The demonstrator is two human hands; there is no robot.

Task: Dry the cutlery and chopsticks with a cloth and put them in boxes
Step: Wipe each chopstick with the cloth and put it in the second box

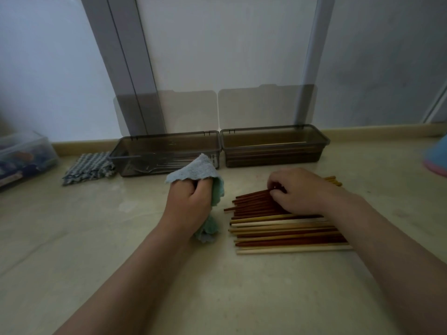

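Observation:
My left hand (191,201) grips a light blue-green cloth (193,171) that sticks out above and below the fist. A pile of chopsticks (285,229), dark red and pale wood, lies on the floor to the right of it. My right hand (297,189) rests on the far side of the pile, fingertips curled and pinching the top red chopsticks. Two smoky transparent boxes stand behind with lids up: the left box (167,139) holds metal cutlery (154,163), the right box (273,131) holds some chopsticks.
A checked cloth (89,166) lies left of the left box. A clear plastic container (24,155) with colourful contents sits at the far left. A blue and pink object (437,158) shows at the right edge. A wall and door frame rise behind the boxes.

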